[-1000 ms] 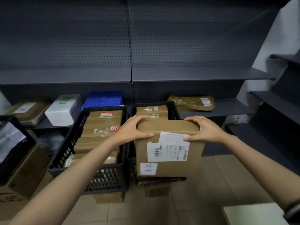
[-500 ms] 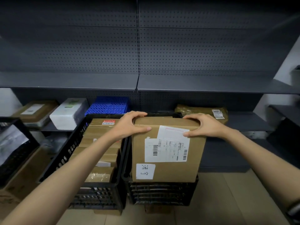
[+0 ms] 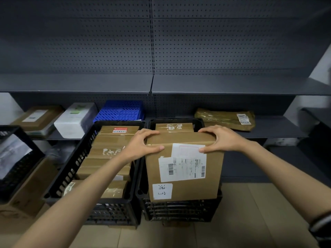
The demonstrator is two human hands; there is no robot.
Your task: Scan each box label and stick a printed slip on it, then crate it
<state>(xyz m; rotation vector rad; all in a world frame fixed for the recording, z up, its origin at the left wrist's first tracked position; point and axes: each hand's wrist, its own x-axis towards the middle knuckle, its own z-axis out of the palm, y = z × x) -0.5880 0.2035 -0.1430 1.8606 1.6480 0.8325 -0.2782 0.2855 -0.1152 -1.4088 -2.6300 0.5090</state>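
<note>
Lower now than a moment ago, box (image 3: pixel 184 169) partly inside right crate (image 3: pixel 179 210). Gripped at top corners by left hand (image 3: pixel 141 145) and right hand (image 3: pixel 222 140). Could snag on near rim, tip, crush slip (image 3: pixel 188 151). Behind, another box (image 3: pixel 173 127).

On the lower shelf (image 3: pixel 279 129) sit a white foam box (image 3: pixel 75 119), a blue basket (image 3: pixel 120 110) — and a brown padded mailer (image 3: pixel 222 118).

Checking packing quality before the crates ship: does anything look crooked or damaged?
The printed slip on the held box sits tilted, overlapping the shipping label. No damage shows on it.
</note>
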